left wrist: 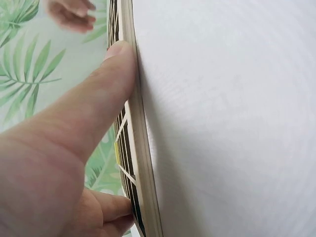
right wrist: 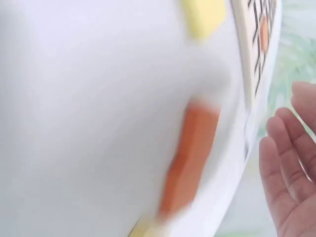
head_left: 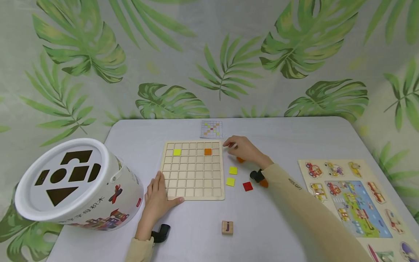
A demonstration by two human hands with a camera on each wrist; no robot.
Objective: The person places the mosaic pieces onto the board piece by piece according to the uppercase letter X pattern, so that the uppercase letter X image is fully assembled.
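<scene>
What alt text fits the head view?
A person's left hand touches a wooden grid bearing a yellow tile and an orange tile. The right hand hovers off the grid's right edge, near loose tiles; a white bucket stands left.

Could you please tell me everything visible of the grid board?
The grid board is pale, squarish and apparently wooden, its face divided into small square cells within a plain border. It lies flat on the white table. A yellow tile and an orange tile sit in one row near its far edge; the left hand touches its near-left corner.
</scene>
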